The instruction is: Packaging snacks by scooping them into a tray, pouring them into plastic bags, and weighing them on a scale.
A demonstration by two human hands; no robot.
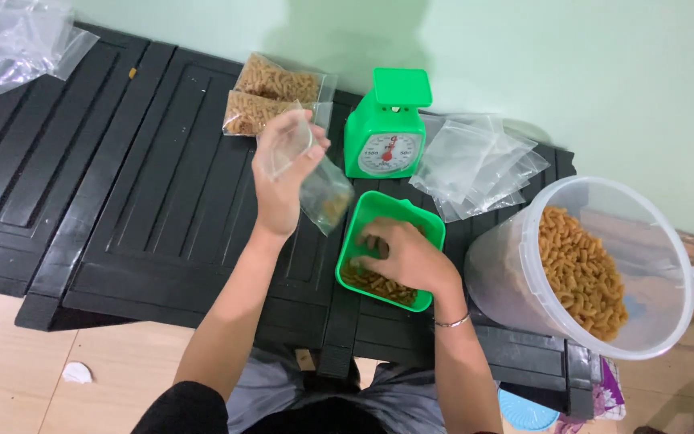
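Holding a small clear bag (pixel 308 173) up by its mouth, the left hand (pixel 283 173) has thumb and fingers pinching the top edge, bag hanging open-ish over the black tabletop (pixel 162 201) near its middle. A few bits of pasta seem to sit at the bag's bottom, so barely filled. Right hand (pixel 403 253) is down in the green tray (pixel 379 210), fingers curled into the loose pasta (pixel 375 283) there, looks like a scoop or grab; exactly how much is gripped, cannot tell.

Done so far, judging by layout: two filled pasta bags (pixel 271 96) lie side by side toward the tabletop's far edge, just left of the green scale (pixel 385 124). Scale pan is bare.

Left to do, by my read: plenty. A stack of empty clear bags (pixel 475 165) lies right of the scale, and the big clear bucket (pixel 652 337) at the right edge is tipped toward the person with lots of pasta inside. More plastic bags (pixel 10 40) sit at the far left corner. Early stage overall.
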